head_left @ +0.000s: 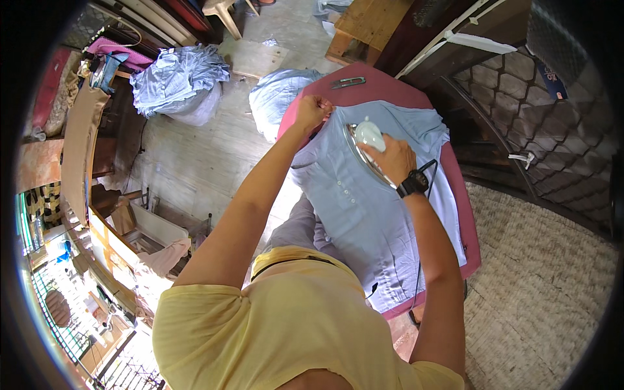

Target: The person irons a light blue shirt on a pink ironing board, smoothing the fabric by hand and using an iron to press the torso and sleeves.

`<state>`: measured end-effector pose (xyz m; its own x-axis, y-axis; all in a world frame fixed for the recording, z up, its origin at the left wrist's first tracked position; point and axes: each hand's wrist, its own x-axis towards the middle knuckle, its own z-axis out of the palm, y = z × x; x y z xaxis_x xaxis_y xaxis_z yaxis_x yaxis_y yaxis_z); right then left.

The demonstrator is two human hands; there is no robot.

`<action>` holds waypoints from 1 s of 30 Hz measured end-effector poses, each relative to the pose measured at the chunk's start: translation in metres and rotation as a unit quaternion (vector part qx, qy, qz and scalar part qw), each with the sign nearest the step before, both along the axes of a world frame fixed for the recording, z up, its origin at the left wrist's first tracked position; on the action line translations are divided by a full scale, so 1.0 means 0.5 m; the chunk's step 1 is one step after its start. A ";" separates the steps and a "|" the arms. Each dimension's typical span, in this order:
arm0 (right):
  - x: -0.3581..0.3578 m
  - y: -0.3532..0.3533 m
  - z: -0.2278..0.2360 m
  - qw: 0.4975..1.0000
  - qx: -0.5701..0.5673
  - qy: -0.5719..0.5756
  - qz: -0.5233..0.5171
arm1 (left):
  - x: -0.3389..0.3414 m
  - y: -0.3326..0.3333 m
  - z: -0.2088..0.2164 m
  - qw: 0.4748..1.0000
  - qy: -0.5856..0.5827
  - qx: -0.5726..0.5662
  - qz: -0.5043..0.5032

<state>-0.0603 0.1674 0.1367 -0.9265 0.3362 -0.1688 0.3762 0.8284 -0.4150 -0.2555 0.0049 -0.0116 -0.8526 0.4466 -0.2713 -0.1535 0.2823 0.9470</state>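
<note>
A light blue shirt [335, 170] with a short row of small buttons lies spread over a maroon-covered ironing board [390, 84]. My right hand [395, 159] is wrapped around the handle of a pale clothes iron [369, 134], whose metal soleplate edge rests on the upper part of the shirt. A dark watch sits on that wrist. At the board's left edge my left hand [314, 112] is closed, its fingertips pinching the shirt's edge. Part of the shirt hangs off the near left side of the board. A small pair of thread snips [348, 82] lies at the board's far end.
Light blue garments [179, 78] are heaped at the far left, and another bundle [279, 97] sits on the floor beside the board. A wooden stool [370, 26] stands beyond. A metal lattice gate [520, 110] borders the right. The iron's black cord [421, 253] runs down the board's right side.
</note>
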 end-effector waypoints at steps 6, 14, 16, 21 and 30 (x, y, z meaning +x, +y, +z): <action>-0.031 -0.033 -0.028 0.999 0.037 0.011 -0.022 | -0.014 0.000 0.008 0.999 -0.025 -0.018 -0.017; -0.057 -0.053 -0.024 0.999 0.013 0.020 -0.037 | -0.041 -0.008 -0.007 0.996 -0.088 -0.015 0.007; -0.060 -0.053 -0.016 0.999 0.014 0.014 -0.040 | -0.037 -0.001 -0.005 0.996 -0.086 -0.023 0.006; -0.055 -0.055 -0.022 0.999 0.019 0.027 -0.035 | -0.037 0.006 -0.017 0.995 -0.093 -0.010 0.039; -0.064 -0.046 -0.015 1.000 -0.029 -0.010 -0.004 | -0.047 -0.008 -0.026 0.997 -0.070 -0.044 0.010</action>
<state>-0.0922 0.1443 0.1291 -0.9201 0.3328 -0.2067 0.3915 0.7999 -0.4548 -0.2792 0.0007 -0.0245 -0.8128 0.3986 -0.4248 -0.2884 0.3583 0.8880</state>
